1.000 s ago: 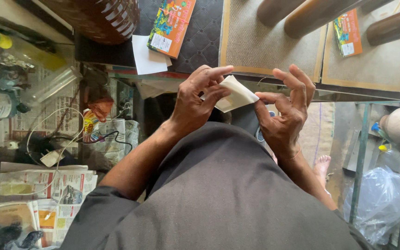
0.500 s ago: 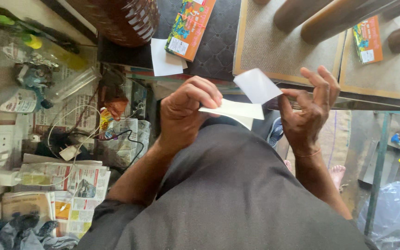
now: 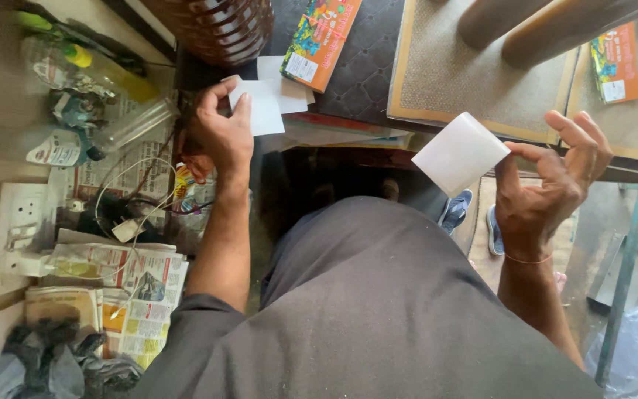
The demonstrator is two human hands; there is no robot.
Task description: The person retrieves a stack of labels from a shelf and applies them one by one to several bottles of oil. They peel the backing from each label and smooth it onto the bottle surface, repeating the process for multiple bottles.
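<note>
In the upper left of the frame the left hand [image 3: 223, 133] pinches a small white square paper sheet [image 3: 260, 109] between thumb and fingers, holding it over what seems to be a few more white sheets [image 3: 289, 87] on the dark quilted counter [image 3: 363, 66]. At centre right the right hand [image 3: 548, 188] clamps a second white square paper sheet [image 3: 459, 153] by its corner, raised above the lap. The two sheets are well apart, one already at the stack and not yet let go, the other not yet laid down.

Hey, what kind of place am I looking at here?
Probably a lived-in room at home, used for paper craft: newspapers and bottles crowd a side shelf, sandals lie on the floor, and each hand holds a white paper square.
</note>
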